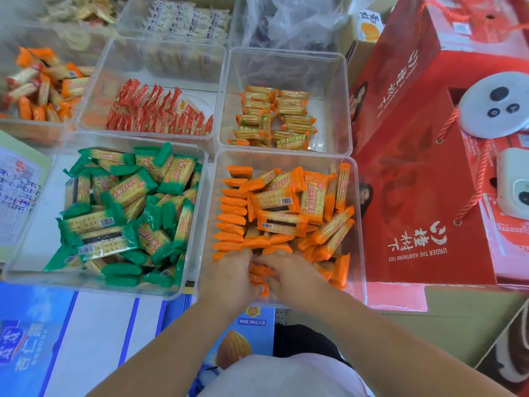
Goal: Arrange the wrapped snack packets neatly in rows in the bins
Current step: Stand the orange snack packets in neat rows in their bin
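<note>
Both hands work at the near wall of the orange bin (pixel 359 224), the landmark here. The left hand (pixel 229 277) and right hand (pixel 289 275) are curled among orange packets (pixel 274 202) at that wall; whether either truly grips 1 I cannot tell. The step looks like building a row: 1 upright row already lines the bin's left wall, while the packets in its middle and right lie jumbled. Next, likely, stand more packets on edge beside that row. The green bin (pixel 43 196), left of it, remains a loose heap.
</note>
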The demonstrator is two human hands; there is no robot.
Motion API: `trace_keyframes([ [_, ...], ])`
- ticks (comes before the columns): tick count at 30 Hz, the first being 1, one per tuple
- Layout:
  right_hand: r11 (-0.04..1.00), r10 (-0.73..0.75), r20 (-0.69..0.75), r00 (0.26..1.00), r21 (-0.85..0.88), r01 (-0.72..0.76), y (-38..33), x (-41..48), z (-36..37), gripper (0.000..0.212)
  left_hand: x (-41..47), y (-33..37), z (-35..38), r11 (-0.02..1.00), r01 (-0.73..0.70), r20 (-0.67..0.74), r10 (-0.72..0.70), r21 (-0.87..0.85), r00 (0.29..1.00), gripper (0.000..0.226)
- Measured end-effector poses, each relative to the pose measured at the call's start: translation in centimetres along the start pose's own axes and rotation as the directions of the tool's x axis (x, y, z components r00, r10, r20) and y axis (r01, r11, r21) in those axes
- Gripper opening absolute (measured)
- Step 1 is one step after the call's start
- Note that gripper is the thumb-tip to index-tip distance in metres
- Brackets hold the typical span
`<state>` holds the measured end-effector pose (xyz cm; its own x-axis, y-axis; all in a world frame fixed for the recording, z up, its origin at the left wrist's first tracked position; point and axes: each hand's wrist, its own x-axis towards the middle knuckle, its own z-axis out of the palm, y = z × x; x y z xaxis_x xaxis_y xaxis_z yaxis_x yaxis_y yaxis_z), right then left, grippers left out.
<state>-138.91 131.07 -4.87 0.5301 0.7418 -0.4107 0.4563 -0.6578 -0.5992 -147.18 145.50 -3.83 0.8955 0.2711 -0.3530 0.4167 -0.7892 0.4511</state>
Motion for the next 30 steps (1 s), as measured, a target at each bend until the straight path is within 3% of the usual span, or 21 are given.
trace_keyframes([
  [6,0.98,-0.091,-0.015,0.996,0.179,0.093,1.0,-1.2,-1.9,0.036,-0.1,-0.4,-0.2,0.998,-0.061,0.015,0.06,0.029,0.998,0.045],
  [9,1.0,-0.022,-0.111,0.994,0.02,0.025,1.8,-1.2,-2.1,0.026,0.0,-0.3,-0.3,0.996,-0.051,0.031,0.049,0.074,0.998,0.036],
  [12,0.981,0.009,-0.15,0.989,-0.189,-0.037,2.2,-1.0,-1.7,0.04,0.0,-0.1,-0.2,0.993,-0.012,0.017,0.01,0.12,1.0,0.031],
  [15,0.953,0.04,-0.129,0.991,-0.293,-0.077,1.9,-0.3,-1.0,0.049,0.0,0.4,-0.2,0.985,0.021,-0.006,-0.02,0.169,1.0,0.029],
  [18,0.934,0.069,-0.128,0.989,-0.34,-0.11,1.4,0.7,-1.1,0.036,0.4,0.3,-0.2,0.989,0.019,0.036,-0.025,0.149,0.999,0.031],
  [24,0.942,0.174,-0.097,0.98,-0.275,-0.195,0.5,1.9,-1.5,0.034,0.4,-1.5,0.2,0.999,-0.043,0.1,0.04,0.025,0.994,0.046],
  [30,0.973,0.211,-0.053,0.976,-0.09,-0.215,-0.2,1.3,-0.3,0.036,0.0,-1.5,0.3,0.998,-0.042,0.011,0.043,-0.05,0.999,0.039],
])
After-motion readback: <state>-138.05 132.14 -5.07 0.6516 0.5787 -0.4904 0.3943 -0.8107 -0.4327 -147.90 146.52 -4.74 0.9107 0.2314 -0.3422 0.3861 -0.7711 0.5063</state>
